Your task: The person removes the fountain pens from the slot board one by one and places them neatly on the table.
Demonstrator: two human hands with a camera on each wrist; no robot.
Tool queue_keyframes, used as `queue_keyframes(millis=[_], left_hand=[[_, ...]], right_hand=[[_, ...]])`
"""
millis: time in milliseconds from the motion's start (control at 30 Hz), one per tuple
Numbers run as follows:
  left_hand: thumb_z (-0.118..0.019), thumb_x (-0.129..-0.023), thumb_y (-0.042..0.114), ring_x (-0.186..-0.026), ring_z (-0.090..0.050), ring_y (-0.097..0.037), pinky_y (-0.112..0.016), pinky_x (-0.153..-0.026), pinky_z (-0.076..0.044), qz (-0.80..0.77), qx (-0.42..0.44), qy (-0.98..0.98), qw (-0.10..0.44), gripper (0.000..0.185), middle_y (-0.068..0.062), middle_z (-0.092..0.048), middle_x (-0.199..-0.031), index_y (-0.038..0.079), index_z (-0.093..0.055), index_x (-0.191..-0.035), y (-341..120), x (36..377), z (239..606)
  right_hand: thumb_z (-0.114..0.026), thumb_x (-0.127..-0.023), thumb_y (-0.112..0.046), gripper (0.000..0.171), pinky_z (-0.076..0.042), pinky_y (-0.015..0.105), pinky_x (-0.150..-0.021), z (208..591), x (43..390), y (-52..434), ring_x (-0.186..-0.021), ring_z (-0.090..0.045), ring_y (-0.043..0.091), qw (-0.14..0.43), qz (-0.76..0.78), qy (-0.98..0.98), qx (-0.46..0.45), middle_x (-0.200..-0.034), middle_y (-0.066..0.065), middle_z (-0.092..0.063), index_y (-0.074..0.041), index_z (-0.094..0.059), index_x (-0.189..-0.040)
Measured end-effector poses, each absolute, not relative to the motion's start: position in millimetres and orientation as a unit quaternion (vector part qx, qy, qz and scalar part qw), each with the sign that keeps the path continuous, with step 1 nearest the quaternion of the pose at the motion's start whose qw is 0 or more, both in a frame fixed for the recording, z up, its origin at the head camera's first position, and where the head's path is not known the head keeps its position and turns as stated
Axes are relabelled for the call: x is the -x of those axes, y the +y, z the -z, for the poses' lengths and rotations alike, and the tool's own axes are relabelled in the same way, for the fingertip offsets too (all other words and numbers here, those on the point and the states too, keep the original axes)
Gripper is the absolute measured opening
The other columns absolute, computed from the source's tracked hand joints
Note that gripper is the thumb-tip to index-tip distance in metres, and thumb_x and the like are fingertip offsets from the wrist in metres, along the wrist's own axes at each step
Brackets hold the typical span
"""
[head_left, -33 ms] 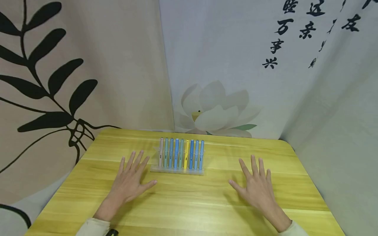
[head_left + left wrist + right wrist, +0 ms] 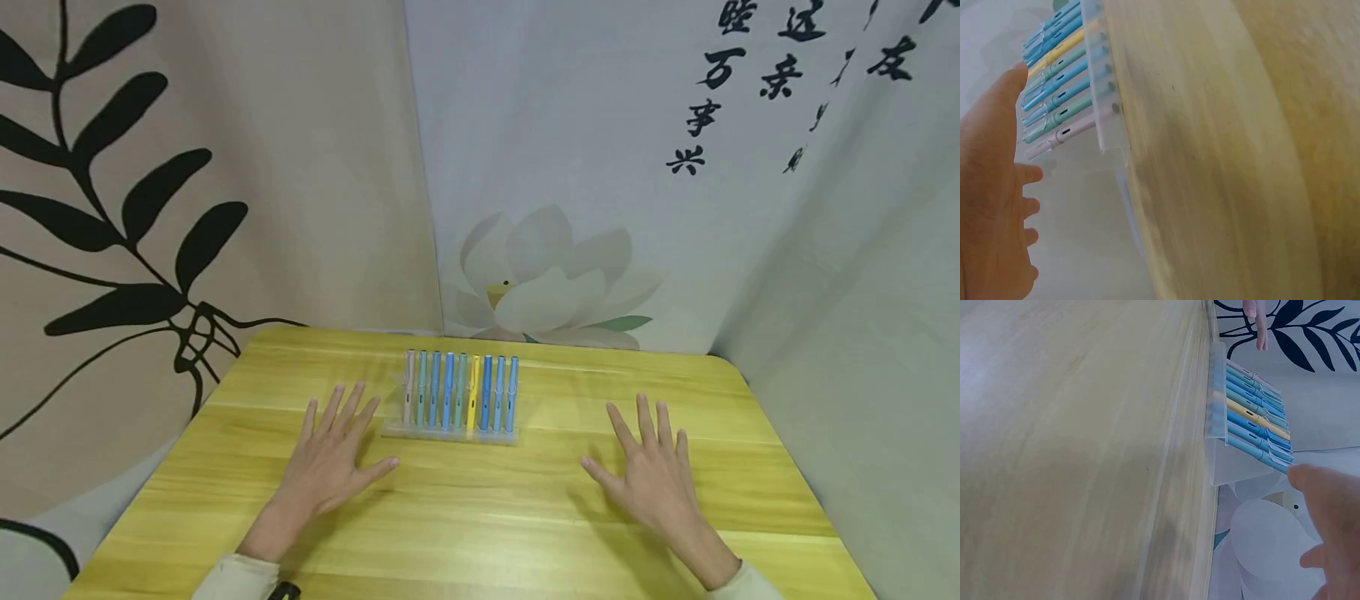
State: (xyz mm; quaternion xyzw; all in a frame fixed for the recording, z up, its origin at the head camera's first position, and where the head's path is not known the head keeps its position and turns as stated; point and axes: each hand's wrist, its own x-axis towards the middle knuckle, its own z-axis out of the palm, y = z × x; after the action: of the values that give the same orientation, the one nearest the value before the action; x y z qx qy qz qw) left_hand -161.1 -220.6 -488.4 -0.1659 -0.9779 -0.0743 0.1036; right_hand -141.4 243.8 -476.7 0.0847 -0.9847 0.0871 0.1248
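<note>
Several capped pens stand in a row in a clear plastic rack (image 2: 450, 435) at the back middle of the table. One is a yellow pen (image 2: 473, 393); a pale pink pen (image 2: 408, 387) is at the left end, and the others are blue or green. My left hand (image 2: 326, 471), fingers spread and straight, is just left of the rack and holds nothing. To the right, farther from the rack, my right hand (image 2: 652, 483) is likewise spread with nothing in it. Both wrist views show the rack of pens beyond the thumbs.
The wooden table (image 2: 480, 533) runs back to a hanging cloth (image 2: 570, 125) printed with a lotus and dark characters. A beige cloth (image 2: 322, 167) with black leaves hangs at the left. A black band (image 2: 285, 591) shows by the left sleeve.
</note>
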Motion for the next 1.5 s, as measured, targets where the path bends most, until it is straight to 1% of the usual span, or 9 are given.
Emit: queue_keyframes(millis=[233, 500, 700, 767, 967, 1100, 1233, 1333, 1500], left_hand=[[-0.051, -0.092, 0.075, -0.154, -0.013, -0.044, -0.063, -0.121, -0.003, 0.078, 0.165, -0.978, 0.099, 0.096, -0.019, -0.019, -0.168, 0.010, -0.032, -0.160, -221, 161, 486], [-0.053, -0.092, 0.073, -0.153, -0.016, -0.044, -0.064, -0.121, -0.007, 0.087, 0.174, -0.974, 0.112, 0.096, -0.019, -0.021, -0.167, 0.009, -0.034, -0.159, -223, 165, 486], [-0.051, -0.093, 0.074, -0.155, -0.012, -0.042, -0.064, -0.121, -0.003, 0.098, 0.172, -0.977, 0.085, 0.095, -0.018, -0.019, -0.168, 0.009, -0.031, -0.160, -223, 170, 486], [-0.050, -0.094, 0.073, -0.154, -0.012, -0.043, -0.065, -0.121, -0.004, 0.103, 0.172, -0.977, 0.076, 0.094, -0.018, -0.018, -0.168, 0.009, -0.030, -0.161, -224, 173, 485], [-0.054, -0.097, 0.066, -0.153, -0.014, -0.045, -0.066, -0.120, -0.006, 0.151, 0.185, -0.970, 0.054, 0.090, -0.021, -0.019, -0.168, 0.005, -0.031, -0.160, -226, 185, 482], [-0.057, -0.099, 0.059, -0.153, -0.017, -0.045, -0.066, -0.120, -0.008, 0.181, 0.198, -0.962, 0.046, 0.084, -0.022, -0.024, -0.166, 0.004, -0.033, -0.158, -227, 195, 482], [-0.060, -0.100, 0.053, -0.149, -0.025, -0.046, -0.067, -0.118, -0.013, 0.206, 0.209, -0.955, 0.050, 0.079, -0.023, -0.031, -0.162, 0.004, -0.036, -0.157, -230, 203, 485], [-0.061, -0.100, 0.052, -0.147, -0.029, -0.047, -0.068, -0.117, -0.016, 0.223, 0.213, -0.950, 0.044, 0.077, -0.023, -0.034, -0.161, 0.004, -0.038, -0.156, -232, 207, 488], [-0.061, -0.100, 0.052, -0.146, -0.033, -0.048, -0.070, -0.114, -0.021, 0.249, 0.205, -0.947, 0.011, 0.076, -0.022, -0.038, -0.159, 0.007, -0.039, -0.156, -230, 211, 492]], right_hand=[[-0.058, -0.090, -0.073, 0.091, -0.020, 0.080, -0.106, 477, 143, 241, -0.151, -0.013, 0.054, 0.129, -0.096, -0.983, -0.090, -0.167, 0.027, -0.015, -0.015, -0.039, -0.158], [-0.059, -0.092, -0.071, 0.088, -0.024, 0.078, -0.107, 476, 144, 237, -0.150, -0.017, 0.053, 0.126, -0.112, -0.980, -0.107, -0.166, 0.027, -0.019, -0.016, -0.040, -0.158], [-0.061, -0.093, -0.067, 0.085, -0.028, 0.076, -0.108, 476, 148, 234, -0.150, -0.018, 0.052, 0.124, -0.127, -0.976, -0.127, -0.166, 0.026, -0.020, -0.016, -0.039, -0.158], [-0.060, -0.093, -0.067, 0.085, -0.029, 0.074, -0.108, 476, 150, 232, -0.151, -0.018, 0.051, 0.124, -0.131, -0.974, -0.134, -0.165, 0.026, -0.021, -0.016, -0.039, -0.158], [-0.060, -0.095, -0.065, 0.083, -0.029, 0.067, -0.114, 474, 160, 223, -0.150, -0.021, 0.050, 0.125, -0.154, -0.968, -0.153, -0.164, 0.027, -0.025, -0.013, -0.041, -0.157], [-0.059, -0.095, -0.065, 0.082, -0.032, 0.067, -0.112, 472, 167, 215, -0.150, -0.024, 0.047, 0.113, -0.182, -0.964, -0.156, -0.164, 0.024, -0.026, -0.014, -0.041, -0.157], [-0.058, -0.097, -0.063, 0.078, -0.035, 0.068, -0.109, 471, 173, 207, -0.149, -0.027, 0.045, 0.096, -0.218, -0.959, -0.156, -0.164, 0.022, -0.028, -0.015, -0.043, -0.156], [-0.059, -0.098, -0.060, 0.075, -0.036, 0.069, -0.108, 472, 177, 202, -0.146, -0.033, 0.046, 0.091, -0.243, -0.953, -0.155, -0.163, 0.021, -0.032, -0.013, -0.046, -0.154], [-0.056, -0.099, -0.060, 0.071, -0.038, 0.068, -0.106, 475, 182, 193, -0.140, -0.043, 0.047, 0.084, -0.277, -0.945, -0.153, -0.160, 0.020, -0.038, -0.013, -0.049, -0.152]])
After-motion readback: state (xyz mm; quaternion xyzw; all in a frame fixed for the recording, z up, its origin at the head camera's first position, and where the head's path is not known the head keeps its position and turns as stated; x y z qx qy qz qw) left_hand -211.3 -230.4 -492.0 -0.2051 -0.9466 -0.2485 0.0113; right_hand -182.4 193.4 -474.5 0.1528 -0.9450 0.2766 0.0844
